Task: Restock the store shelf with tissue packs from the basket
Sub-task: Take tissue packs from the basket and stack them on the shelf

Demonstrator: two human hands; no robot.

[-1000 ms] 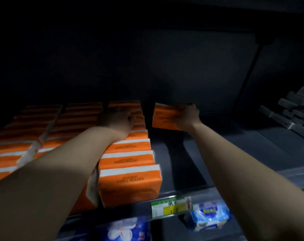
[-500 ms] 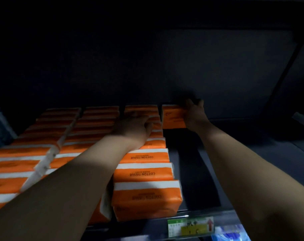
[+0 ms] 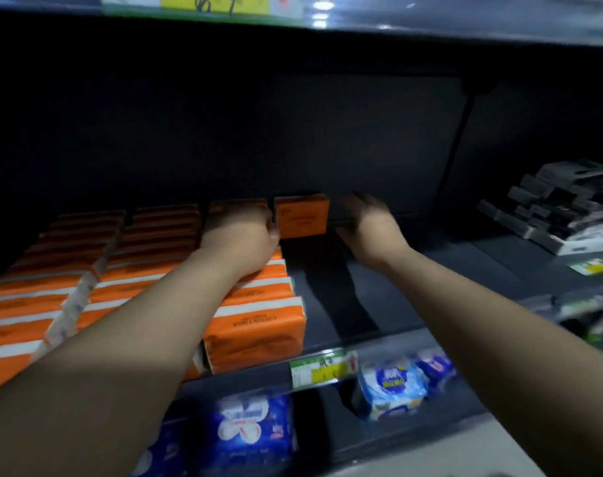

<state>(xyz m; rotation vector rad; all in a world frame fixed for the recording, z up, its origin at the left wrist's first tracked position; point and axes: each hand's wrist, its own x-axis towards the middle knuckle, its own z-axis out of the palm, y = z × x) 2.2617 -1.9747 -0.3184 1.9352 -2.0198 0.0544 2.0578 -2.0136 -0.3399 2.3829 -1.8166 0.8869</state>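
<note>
Lone orange pack (image 3: 302, 215) upright at shelf (image 3: 431, 287) back; right hand (image 3: 370, 232) held just beside, fingers loosely spread. On pack row (image 3: 258, 325) left hand (image 3: 240, 234) rested, finger state cannot be told.

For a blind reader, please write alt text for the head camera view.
A single orange tissue pack stands at the back of a dark shelf; the right hand is open beside it, the left hand rests on a full orange row.
</note>
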